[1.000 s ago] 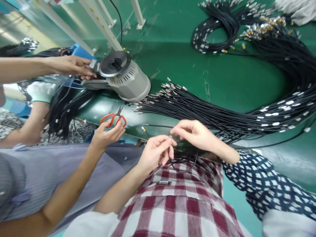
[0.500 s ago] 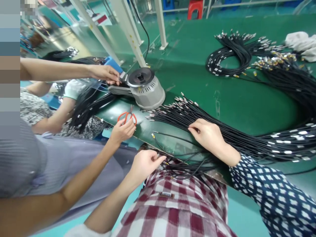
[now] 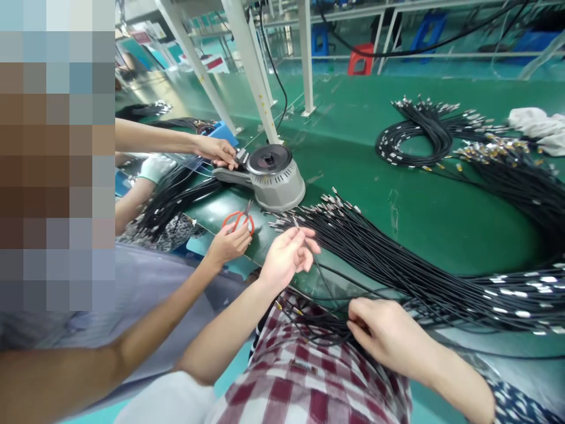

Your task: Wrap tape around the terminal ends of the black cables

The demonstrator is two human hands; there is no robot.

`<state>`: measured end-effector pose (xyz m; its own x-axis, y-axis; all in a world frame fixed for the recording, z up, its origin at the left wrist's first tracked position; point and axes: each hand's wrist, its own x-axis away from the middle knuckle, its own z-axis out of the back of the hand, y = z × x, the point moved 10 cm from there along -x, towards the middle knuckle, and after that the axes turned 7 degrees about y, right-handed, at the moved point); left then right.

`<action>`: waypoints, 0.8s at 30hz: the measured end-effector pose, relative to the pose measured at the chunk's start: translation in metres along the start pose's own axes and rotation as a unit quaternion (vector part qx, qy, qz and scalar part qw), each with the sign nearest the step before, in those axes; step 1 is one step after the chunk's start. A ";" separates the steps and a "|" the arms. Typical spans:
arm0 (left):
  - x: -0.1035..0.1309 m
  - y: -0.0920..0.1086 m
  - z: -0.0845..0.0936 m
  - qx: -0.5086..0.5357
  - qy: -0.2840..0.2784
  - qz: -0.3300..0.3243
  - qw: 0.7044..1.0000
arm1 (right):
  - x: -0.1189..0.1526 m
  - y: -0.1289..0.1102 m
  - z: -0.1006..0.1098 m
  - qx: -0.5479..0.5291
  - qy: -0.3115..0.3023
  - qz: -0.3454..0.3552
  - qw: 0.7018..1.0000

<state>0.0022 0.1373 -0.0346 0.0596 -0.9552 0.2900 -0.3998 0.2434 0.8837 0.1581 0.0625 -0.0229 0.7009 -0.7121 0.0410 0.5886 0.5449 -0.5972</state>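
Note:
My left hand (image 3: 285, 259) is raised over the table edge, thumb and forefinger pinched on a thin black cable (image 3: 324, 275) close to its metal end; the other fingers are loosely bent. My right hand (image 3: 388, 333) is lower, above my lap, its fingers closed on black cable among the loose black cables (image 3: 324, 330) lying over the table edge and my checked apron (image 3: 286, 388). Just beyond both hands, a thick bundle of black cables (image 3: 375, 250) with metal tips and white labels stretches across the green table.
A round grey tape dispenser (image 3: 280, 188) stands ahead on the left. Beside it, a co-worker's hand (image 3: 227, 244) holds red-handled scissors (image 3: 241, 221); that person's other hand (image 3: 216, 150) is at the dispenser. A coiled cable bundle (image 3: 384, 144) and white cloth (image 3: 538, 126) lie at the back right.
My left hand has risen from the table edge, bringing up a cable end. My right hand has left the large bundle and come down to the loose cables. The camera view has shifted.

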 end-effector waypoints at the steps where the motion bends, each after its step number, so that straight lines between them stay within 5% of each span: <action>1: 0.003 -0.001 -0.002 -0.018 -0.008 0.002 1.000 | 0.000 0.000 -0.001 -0.023 -0.015 0.001 1.000; 5: 0.022 -0.012 -0.015 -0.084 -0.063 0.045 0.994 | -0.027 0.014 0.027 -0.186 0.043 -0.061 0.980; 10: 0.035 -0.019 -0.020 -0.130 -0.076 0.074 0.986 | -0.079 0.026 0.051 -0.422 0.143 -0.115 0.888; 12: 0.036 -0.021 -0.019 -0.121 -0.077 0.075 0.987 | -0.095 0.020 0.047 -0.462 0.126 -0.097 0.873; 18: 0.027 -0.025 -0.005 -0.042 -0.046 0.069 0.996 | -0.122 0.007 0.029 -0.430 0.021 -0.068 0.900; 24: 0.026 -0.004 0.007 -0.008 0.013 0.021 1.000 | -0.131 0.008 0.030 -0.480 0.021 -0.072 0.874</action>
<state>-0.0014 0.1100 -0.0328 0.0669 -0.9398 0.3352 -0.3879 0.2851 0.8765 0.0827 0.1736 -0.0093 0.6197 -0.7697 0.1535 0.0464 -0.1594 -0.9861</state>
